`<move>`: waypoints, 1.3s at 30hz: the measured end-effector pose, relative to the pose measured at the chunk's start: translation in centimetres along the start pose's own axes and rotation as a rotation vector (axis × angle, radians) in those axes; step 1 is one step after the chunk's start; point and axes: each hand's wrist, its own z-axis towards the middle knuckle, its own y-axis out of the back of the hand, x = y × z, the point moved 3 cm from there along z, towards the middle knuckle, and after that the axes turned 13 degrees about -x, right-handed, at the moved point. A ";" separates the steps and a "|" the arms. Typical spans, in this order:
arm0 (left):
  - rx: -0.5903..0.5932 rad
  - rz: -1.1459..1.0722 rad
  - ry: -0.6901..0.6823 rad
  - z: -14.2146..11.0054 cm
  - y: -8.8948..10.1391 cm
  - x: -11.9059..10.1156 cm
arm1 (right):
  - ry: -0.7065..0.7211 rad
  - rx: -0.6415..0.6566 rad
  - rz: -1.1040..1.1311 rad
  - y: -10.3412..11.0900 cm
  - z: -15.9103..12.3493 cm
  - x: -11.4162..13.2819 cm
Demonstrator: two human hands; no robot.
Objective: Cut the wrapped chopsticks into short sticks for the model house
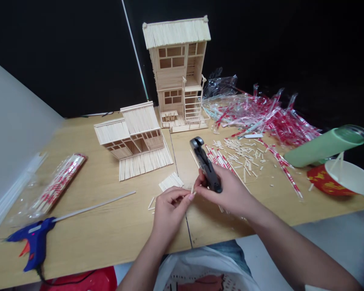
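At near left, a blue plastic glue gun (36, 240) with an orange trigger; just beyond, a clear bag of red-marked pale sticks (60, 184). Next rightward, a low house of pale wooden sticks (139, 129), then a small flat panel of pale sticks (171, 182). At near centre, left hand (171, 204) with thumb and forefinger pinched tight around a short pale wooden stick (193, 188), just right of the panel. Immediately right, right hand (229, 190) with fingers curled around a dark-grey metal multi-tool (205, 163); fingertip contact with the stick impossible to tell. Farther right, scattered cut stick pieces (245, 155).
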 end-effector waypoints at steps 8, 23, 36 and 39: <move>0.014 0.045 -0.055 0.3 0.2 -0.9 | -0.150 0.016 0.310 -0.6 0.0 -1.2; 0.022 -0.016 -0.235 0.3 0.4 -1.5 | -0.387 0.080 0.721 -1.9 -0.1 -2.4; -0.048 0.016 -0.089 0.0 -0.2 -0.8 | -0.211 -0.099 0.496 -1.5 -0.4 -1.8; -0.053 0.094 -0.203 0.8 -0.3 -1.8 | -0.159 -0.140 0.420 -0.5 -0.4 -1.7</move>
